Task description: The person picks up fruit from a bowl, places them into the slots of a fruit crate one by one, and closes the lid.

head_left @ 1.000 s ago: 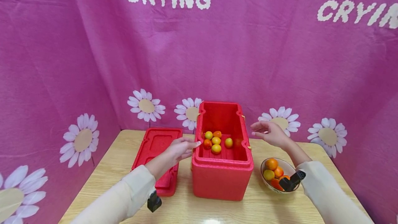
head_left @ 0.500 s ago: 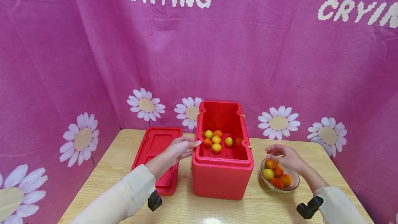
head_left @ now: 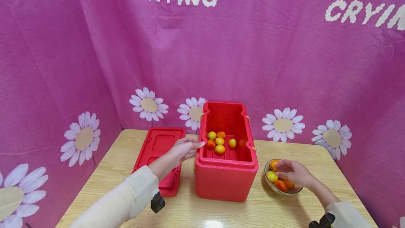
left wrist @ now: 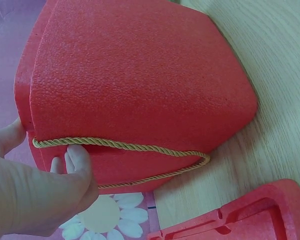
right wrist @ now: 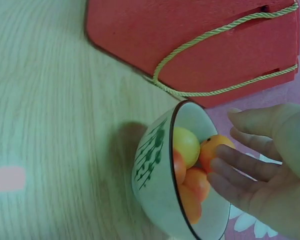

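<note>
In the head view, my left hand (head_left: 182, 149) is at the left rim of a red foam box (head_left: 226, 182) without its lid. Its thumb lies over the rim; in the left wrist view the fingers bend against the outer wall by a gold rope handle (left wrist: 120, 145). Several small yellow and orange fruits (head_left: 219, 141) lie on the box floor. My right hand (right wrist: 262, 160) hovers at a patterned bowl (right wrist: 152, 175), thumb and fingers spread apart. Its fingertips overlap an orange fruit (right wrist: 210, 152); whether they touch is unclear. Beside that fruit sits a yellow one (right wrist: 186, 146).
The red lid (head_left: 161, 141) lies on the wooden table (head_left: 126, 171) left of the box. Right of the box stands the bowl. A purple cloth with daisies (head_left: 283, 125) hangs behind and at both sides.
My right hand has come back from beside the box's right rim, moving right and down to the bowl. The left hand stays at the box rim; the fruits in the box keep their places.
</note>
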A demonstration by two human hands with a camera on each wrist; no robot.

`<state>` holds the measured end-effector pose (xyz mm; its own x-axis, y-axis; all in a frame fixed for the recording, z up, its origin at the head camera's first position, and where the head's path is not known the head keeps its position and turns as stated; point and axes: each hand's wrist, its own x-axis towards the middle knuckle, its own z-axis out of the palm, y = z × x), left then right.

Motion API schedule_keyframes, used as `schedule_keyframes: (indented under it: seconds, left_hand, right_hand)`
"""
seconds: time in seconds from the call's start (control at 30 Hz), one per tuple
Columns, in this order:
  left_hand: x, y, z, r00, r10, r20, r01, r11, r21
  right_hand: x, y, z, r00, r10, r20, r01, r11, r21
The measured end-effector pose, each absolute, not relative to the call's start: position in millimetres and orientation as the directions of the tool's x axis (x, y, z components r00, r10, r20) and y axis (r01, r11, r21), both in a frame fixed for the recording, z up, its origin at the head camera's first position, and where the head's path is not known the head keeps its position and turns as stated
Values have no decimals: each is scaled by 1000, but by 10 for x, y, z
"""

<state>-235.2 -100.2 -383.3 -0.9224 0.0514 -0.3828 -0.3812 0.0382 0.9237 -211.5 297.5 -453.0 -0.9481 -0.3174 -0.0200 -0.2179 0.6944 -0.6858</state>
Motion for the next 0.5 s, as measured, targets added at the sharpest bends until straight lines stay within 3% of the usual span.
schedule_keyframes:
  seconds: [0.3,0.5]
  left_hand:
    - [-2356,-993,-3834,-923,54,-381,-378,47,924]
    - [-2342,-999,-3825,-922,51,-384,-382,49,923]
  right_hand:
    - [-2045,3037,-4596,-923,-385,-17,-288,718,-634]
    - [-2022,3026,-4718,-870,-481,110,-434,641,-633]
